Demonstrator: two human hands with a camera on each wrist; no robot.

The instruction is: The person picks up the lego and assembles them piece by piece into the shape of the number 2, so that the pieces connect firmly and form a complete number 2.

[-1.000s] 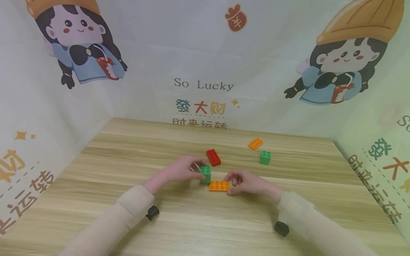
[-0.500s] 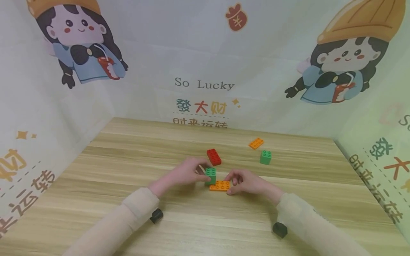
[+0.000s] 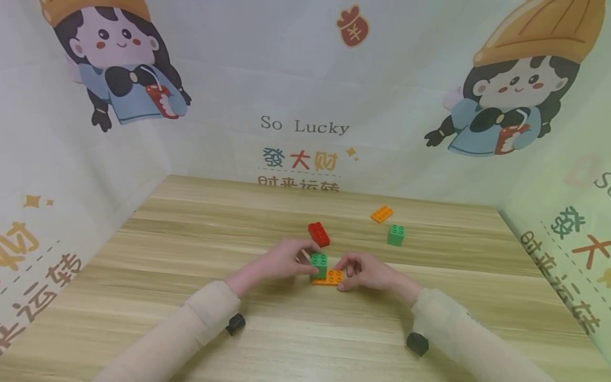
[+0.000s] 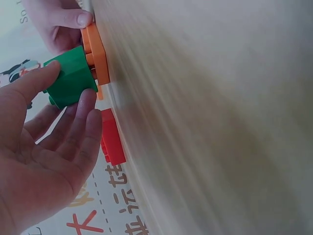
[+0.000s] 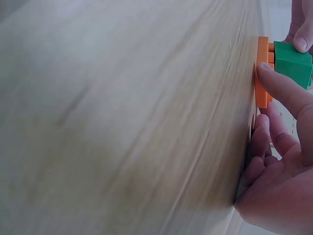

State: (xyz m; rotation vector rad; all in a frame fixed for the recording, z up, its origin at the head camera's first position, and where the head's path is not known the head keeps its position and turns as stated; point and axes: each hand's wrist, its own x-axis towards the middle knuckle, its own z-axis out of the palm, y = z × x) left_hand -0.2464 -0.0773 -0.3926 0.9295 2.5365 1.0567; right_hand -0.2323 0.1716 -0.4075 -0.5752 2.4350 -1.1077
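Note:
My left hand [image 3: 286, 258] pinches a green toy building brick [image 3: 319, 267] between thumb and fingertips. The brick sits right over the left half of a flat orange building brick [image 3: 335, 278]. In the left wrist view the green brick [image 4: 73, 81] looks slightly tilted, and orange studs show in the narrow gap beneath it. My right hand [image 3: 367, 271] pinches the right end of the orange brick, which lies flat on the table with its studs up. The right wrist view shows the thumb on the near side of the orange brick [image 5: 262, 90], other fingers low at the tabletop.
A red brick [image 3: 319, 234] lies just behind my left fingers. Farther back on the right are a second green brick [image 3: 395, 235] and a second flat orange brick [image 3: 382, 214]. A printed cloth [image 3: 305, 79] walls the wooden table [image 3: 305, 334] at the back and sides.
My left hand has carried the green brick rightward, from beside the orange brick to over its left half. The right hand has kept its hold on the orange brick.

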